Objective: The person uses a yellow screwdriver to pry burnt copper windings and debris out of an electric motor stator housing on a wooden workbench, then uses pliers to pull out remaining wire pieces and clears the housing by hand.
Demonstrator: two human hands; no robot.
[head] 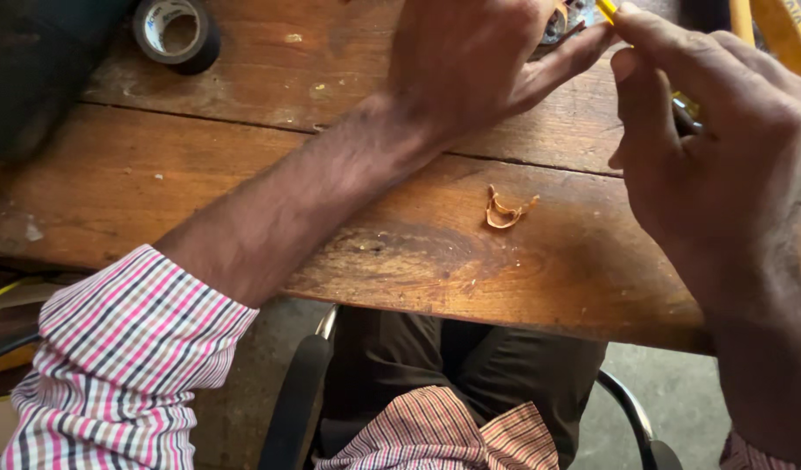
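Wood: our worn brown table (244,165), scratched and stained.
Left hand (470,61): we curl it over a small metal part (564,19), mostly hidden.
Right hand (714,148): we pinch a thin yellow-handled tool (608,10) at the top edge.
Scrap: curled orange shaving (505,211) near the table's front.
Tape: black glossy roll (176,31), far left.

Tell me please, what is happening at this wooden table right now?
A person sits at a worn wooden table and works with both hands near its far edge. The left hand holds a small metal part, mostly hidden. The right hand pinches a thin yellow-handled tool against it. A curled orange scrap lies on the table between the arms, and a roll of black tape sits at the far left.
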